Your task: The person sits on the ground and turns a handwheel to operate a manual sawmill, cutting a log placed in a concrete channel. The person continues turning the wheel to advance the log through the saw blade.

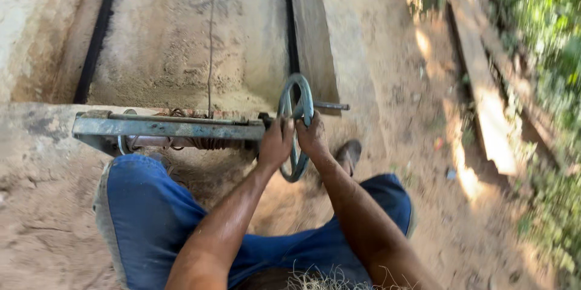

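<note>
We have both hands — left hand [275, 143] and right hand [312, 137] — clenched on the handwheel [296, 125] at 12 o'clock beyond our knees; it looks heavy, rigid steel, best gripped at the rim.

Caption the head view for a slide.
Both hands, left and right, grip a blue-grey handwheel on a winch frame.

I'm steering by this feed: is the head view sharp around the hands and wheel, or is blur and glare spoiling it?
Head view: left hand and right hand on the handwheel read fairly sharp, in even shade; the foliage at right is smeared by motion blur; sun patches glare on the wooden plank and ground; edges look stretched by the wide lens.
</note>
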